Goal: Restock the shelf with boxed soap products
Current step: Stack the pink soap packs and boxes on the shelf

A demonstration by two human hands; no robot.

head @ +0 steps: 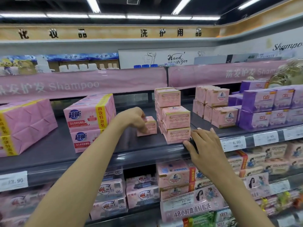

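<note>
Step in hand, as I read it: setting one box down next to the existing column.

- left hand [134, 119]: fingers curled over the top and front of a single pink soap box [149, 129]. The box sits flat on the shelf [101, 145], so it's down but not released.
- right hand [203, 145]: fingers straight and spread, holding nothing. Fingertips are at the right front corner of the bottom box of the stack [176, 118], thumb along the shelf lip. Looks like bracing, but I can't tell if it's actually pressing.
- Hands are apart, with the stack between them.

Position: the soap box is just left of the stack, with a narrow gap and no contact that I can see. It sits further back than the stack's front face. The pink multipacks [90, 118] are well apart to the left, so there's free shelf on that side.

Next move likely calls for:
- sliding the box right and forward until it's flush with the stack's bottom row
- letting go cleanly, without dragging it askew
- keeping the right hand on that corner, since the stack is tall and a nudge from the left could shift it
</note>
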